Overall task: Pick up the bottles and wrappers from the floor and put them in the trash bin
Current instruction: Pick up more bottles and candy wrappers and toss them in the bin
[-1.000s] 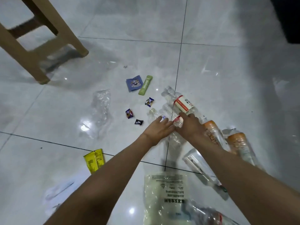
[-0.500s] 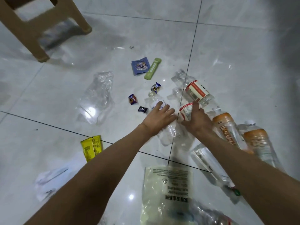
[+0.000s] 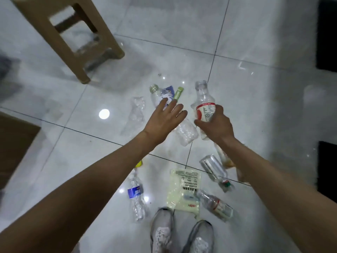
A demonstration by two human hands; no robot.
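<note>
I am holding one bottle (image 3: 204, 108) in my right hand (image 3: 215, 125), just right of my left hand (image 3: 164, 121) covering another bottle (image 3: 158, 95), while the pouch (image 3: 184, 190) is lying before my shoes (image 3: 162, 229), between two floor bottles (image 3: 135, 196).

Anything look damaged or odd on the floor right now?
Yes. The blue-label bottle by the shoes is crumpled, and a clear bottle left of the left hand looks crushed flat. The right hand holds an uncapped red-label bottle.
</note>
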